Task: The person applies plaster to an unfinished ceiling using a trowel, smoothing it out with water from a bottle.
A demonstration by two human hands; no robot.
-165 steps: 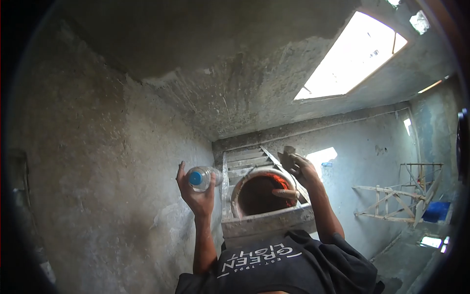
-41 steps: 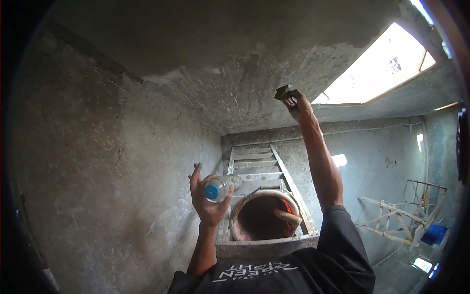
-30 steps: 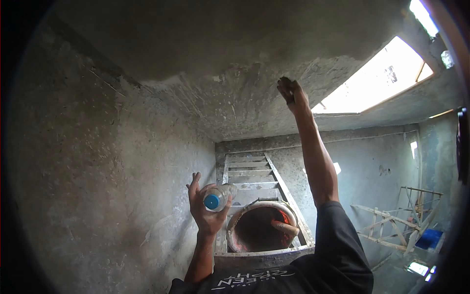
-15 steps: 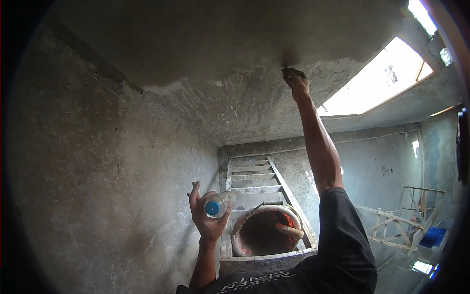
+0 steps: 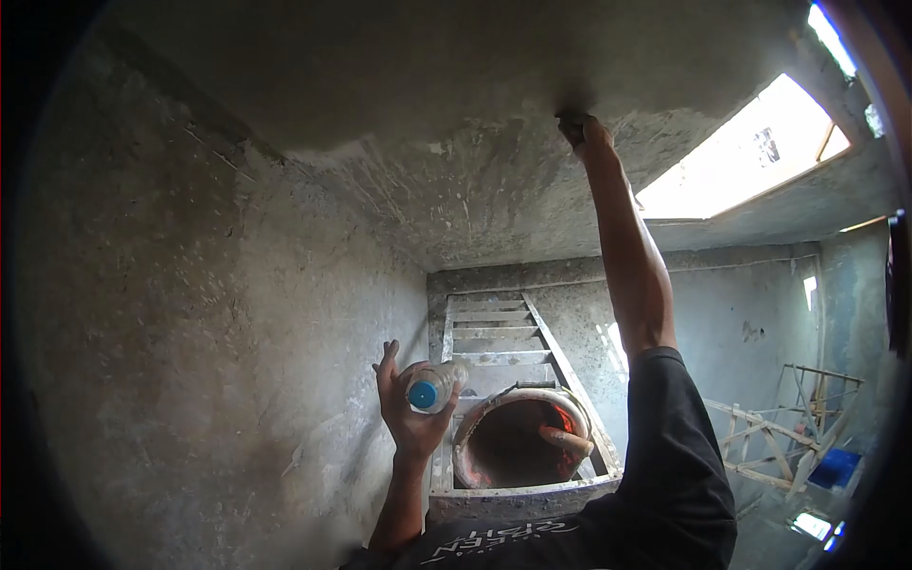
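My left hand (image 5: 415, 418) is wrapped round a clear plastic bottle (image 5: 435, 384) with a blue cap, low in front of the left wall. High up, my right hand (image 5: 591, 136) is closed on a small dark object (image 5: 573, 123) pressed to the ceiling, where the smooth dark coat meets the rougher surface; what the object is cannot be made out. Below, a bucket (image 5: 467, 465) with a pale rim and reddish inside sits at the ladder, and a pale handle (image 5: 567, 440) sticks out over its edge.
A pale, stained ladder (image 5: 494, 359) leans toward the back wall. The rough left wall (image 5: 285, 313) is close beside my left arm. A bright opening (image 5: 746, 157) is at the upper right. At the lower right stand a wooden frame (image 5: 760, 432) and a blue object (image 5: 836, 468).
My right hand has moved slightly up along the ceiling and its wrist has turned. My left hand, still round the bottle, sits slightly farther right in the view, which has shifted a little.
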